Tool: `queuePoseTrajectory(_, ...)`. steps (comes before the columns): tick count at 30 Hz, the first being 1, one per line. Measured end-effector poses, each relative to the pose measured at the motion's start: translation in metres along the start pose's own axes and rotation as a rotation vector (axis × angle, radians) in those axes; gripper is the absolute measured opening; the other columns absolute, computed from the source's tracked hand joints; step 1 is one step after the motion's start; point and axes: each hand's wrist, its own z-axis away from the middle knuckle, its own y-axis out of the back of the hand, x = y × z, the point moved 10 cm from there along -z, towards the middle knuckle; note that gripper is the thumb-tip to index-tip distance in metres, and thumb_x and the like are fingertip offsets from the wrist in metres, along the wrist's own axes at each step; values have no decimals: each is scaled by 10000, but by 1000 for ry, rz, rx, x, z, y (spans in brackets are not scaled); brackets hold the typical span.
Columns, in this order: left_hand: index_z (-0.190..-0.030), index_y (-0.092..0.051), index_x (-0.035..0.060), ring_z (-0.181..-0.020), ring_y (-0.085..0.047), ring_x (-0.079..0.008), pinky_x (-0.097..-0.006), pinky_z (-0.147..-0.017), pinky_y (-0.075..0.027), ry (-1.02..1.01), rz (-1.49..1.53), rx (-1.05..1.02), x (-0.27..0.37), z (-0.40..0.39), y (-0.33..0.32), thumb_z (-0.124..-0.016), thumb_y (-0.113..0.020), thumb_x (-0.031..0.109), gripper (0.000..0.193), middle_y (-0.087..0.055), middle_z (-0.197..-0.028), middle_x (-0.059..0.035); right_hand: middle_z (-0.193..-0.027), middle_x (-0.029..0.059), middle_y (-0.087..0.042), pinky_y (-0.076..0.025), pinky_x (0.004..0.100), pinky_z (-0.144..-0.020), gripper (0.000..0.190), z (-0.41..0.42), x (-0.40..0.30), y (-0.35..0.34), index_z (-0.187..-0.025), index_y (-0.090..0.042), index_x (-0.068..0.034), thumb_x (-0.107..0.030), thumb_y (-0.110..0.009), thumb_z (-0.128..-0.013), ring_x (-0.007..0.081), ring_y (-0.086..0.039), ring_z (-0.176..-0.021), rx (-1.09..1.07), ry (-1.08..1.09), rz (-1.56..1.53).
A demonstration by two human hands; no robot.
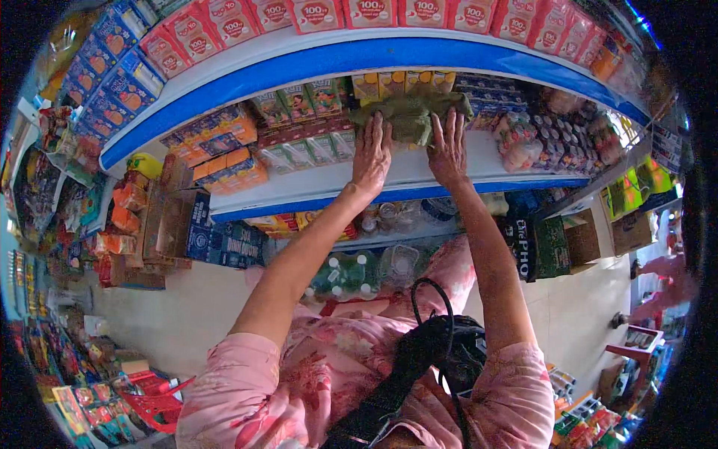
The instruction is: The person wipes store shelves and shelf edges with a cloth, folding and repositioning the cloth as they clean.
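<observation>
A crumpled olive-green cloth point(408, 119) is bunched on the middle white shelf point(406, 165), in front of small yellow cartons point(392, 85). My left hand point(371, 151) has hold of its left part, fingers stretched over the fabric. On the right part lies my right hand point(449, 147), gripping the cloth with its fingers pointing to the back of the shelf. The thumbs are mostly hidden, and so is whatever is under the cloth. Green-and-white drink cartons point(308, 152) stand just left of my left hand. Shrink-wrapped small bottles point(561, 140) are to the right of my right hand.
Pink-red cartons point(370, 12) line the upper shelf above its blue edge point(387, 53). Below are wrapped green bottles point(342, 274) near my legs. Cardboard boxes point(174, 224) stand at left, and a black bag point(519, 247) at right. Another person's legs point(662, 286) show at far right.
</observation>
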Motion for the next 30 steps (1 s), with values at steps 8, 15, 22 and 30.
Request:
queuePoseTrajectory(8, -1291, -377, -46, -1273, -290, -366, -523, -1056, -203, -46, 109, -139, 8, 53, -45, -816, -568, 225, 579, -254, -1400, -213, -1404, 251, -244, -186, 550, -1050, 609, 64, 12, -46, -1356, -326, -88, -274, -560, -825, 422, -203, -1313, -176, -31, 57)
queuePoseTrajectory(15, -1267, -438, 19, -1246, -330, -350, -505, -1035, -238, 15, 224, -214, 5, 55, -62, -817, -574, 286, 540, -323, -1368, -193, -1347, 221, -361, -200, 582, -1028, 521, 75, 41, -68, -1300, -408, -84, -343, -507, -859, 426, -261, -1281, -315, -81, 31)
queuePoseTrajectory(22, -1265, -466, 53, -1273, -319, -340, -470, -1041, -258, 4, 337, -184, -2, 73, -51, -837, -576, 288, 501, -279, -1424, -159, -1265, 208, -415, -293, 582, -961, 487, 78, 31, -57, -1244, -462, -91, -364, -524, -845, 418, -390, -1143, -331, -31, 91)
queuePoseTrajectory(30, -1294, -438, 82, -1271, -321, -323, -465, -1041, -256, 8, 308, -212, -8, 112, -27, -869, -542, 287, 483, -308, -1413, -126, -1249, 185, -452, -292, 484, -1010, 454, 85, 18, -37, -1220, -479, -40, -292, -526, -845, 389, -377, -1195, -392, 70, 59)
